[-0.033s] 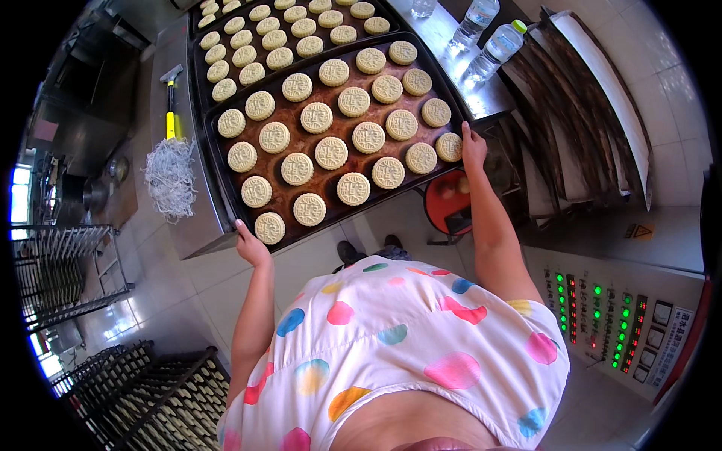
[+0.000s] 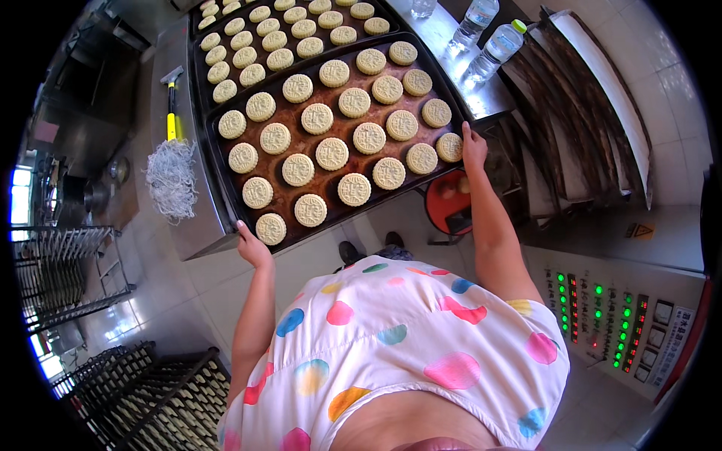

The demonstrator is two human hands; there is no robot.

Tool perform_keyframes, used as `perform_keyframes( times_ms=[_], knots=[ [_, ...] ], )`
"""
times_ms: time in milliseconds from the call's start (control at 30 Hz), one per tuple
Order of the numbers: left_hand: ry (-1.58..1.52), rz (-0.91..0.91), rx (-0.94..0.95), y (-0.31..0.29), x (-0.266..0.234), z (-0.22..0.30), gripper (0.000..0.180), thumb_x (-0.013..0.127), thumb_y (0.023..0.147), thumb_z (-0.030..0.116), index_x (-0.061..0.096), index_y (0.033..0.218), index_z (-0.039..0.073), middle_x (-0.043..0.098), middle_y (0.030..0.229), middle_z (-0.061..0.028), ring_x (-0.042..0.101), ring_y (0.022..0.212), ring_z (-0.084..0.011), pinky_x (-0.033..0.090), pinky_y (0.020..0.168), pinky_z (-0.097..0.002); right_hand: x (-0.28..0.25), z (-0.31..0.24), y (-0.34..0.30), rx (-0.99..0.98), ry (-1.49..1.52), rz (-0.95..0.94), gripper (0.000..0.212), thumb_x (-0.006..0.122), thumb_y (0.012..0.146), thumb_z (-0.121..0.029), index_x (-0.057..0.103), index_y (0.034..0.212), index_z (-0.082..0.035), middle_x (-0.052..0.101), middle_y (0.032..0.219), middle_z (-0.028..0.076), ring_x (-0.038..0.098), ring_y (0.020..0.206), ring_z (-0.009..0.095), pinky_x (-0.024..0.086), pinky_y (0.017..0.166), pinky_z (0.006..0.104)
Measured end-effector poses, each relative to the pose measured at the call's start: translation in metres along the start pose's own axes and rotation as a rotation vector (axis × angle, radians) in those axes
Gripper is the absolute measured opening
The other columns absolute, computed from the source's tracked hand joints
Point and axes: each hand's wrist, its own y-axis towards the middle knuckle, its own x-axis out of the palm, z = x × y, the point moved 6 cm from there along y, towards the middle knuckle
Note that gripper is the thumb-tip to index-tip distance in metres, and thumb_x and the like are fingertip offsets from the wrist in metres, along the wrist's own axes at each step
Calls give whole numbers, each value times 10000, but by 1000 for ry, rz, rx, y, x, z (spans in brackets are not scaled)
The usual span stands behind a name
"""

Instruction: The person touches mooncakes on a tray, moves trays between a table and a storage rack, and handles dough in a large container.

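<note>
A dark baking tray (image 2: 284, 197) holds several round, pale cakes (image 2: 331, 152) with fluted edges and stamped tops, spaced in rows. My left hand (image 2: 255, 246) is closed on its near-left corner, thumb over the rim. At the near-right corner my right hand (image 2: 474, 148) grips the rim too, thumb on top; the fingers underneath are mostly hidden on both sides. The tray's near edge juts out past the metal table (image 2: 203, 225). Behind it, a second tray (image 2: 198, 64) of similar cakes lies on the table.
Left of the trays lie a yellow-and-black handled scraper (image 2: 171, 105) and a bundle of white stringy material (image 2: 171, 179). Clear plastic bottles (image 2: 500, 49) stand back right, beside stacked dark trays (image 2: 579, 113). A red stool (image 2: 444, 203), a lit control panel (image 2: 613, 323) and racks (image 2: 150, 398) surround me.
</note>
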Motion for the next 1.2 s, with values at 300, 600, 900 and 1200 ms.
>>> perform_keyframes(
  times_ms=[300,600,900,1200],
  knots=[
    [-7,29,83,0,-7,18,656,434,902,523,591,1072,-91,622,1035,-239,580,932,-331,420,839,-369,9,2,-5,50,6,-17,603,490,817,-599,666,983,-47,651,884,201,615,889,358,465,780,401],
    [30,22,82,15,-2,12,664,451,902,505,565,1096,-119,608,1082,-229,577,953,-324,426,856,-347,-16,-34,-22,-143,93,191,402,540,859,-413,643,936,-32,630,904,155,587,896,325,455,776,392],
    [-17,52,92,8,-6,11,642,482,894,494,579,1082,-112,618,1070,-209,578,940,-293,425,855,-334,0,-149,-37,-877,-7,43,116,677,711,-114,596,791,-91,536,789,61,530,771,262,459,652,373],
    [-102,55,23,4,-5,12,617,498,893,488,595,1071,-95,639,1022,-154,573,897,-208,427,834,-307,85,-183,-1,-939,-308,-163,138,654,703,-146,609,822,-94,557,906,68,538,949,254,485,757,355]
  ],
)
